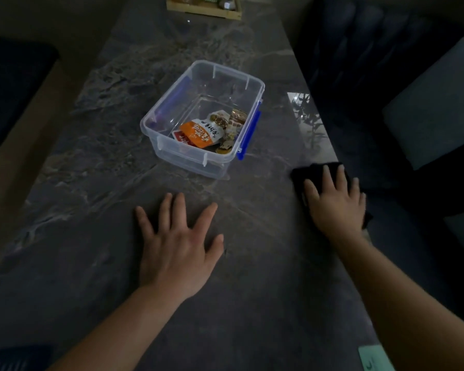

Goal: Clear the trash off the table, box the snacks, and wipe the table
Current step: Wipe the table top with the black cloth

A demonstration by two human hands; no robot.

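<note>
A clear plastic box (172,108) with blue side latches stands lidless in the middle of the dark marbled table (91,183). Snack packets (202,132), one orange, lie in its near right corner. My right hand (335,202) lies flat with spread fingers on a black cloth (310,171) at the table's right edge, pressing it down. My left hand (177,245) rests palm down on the bare tabletop in front of the box, fingers apart, holding nothing.
A wooden tray (206,10) with small items sits at the table's far end. A dark sofa with a grey cushion (434,103) runs along the right side. Another dark seat (14,84) stands at the left. A pale green object (373,357) lies at the near right corner.
</note>
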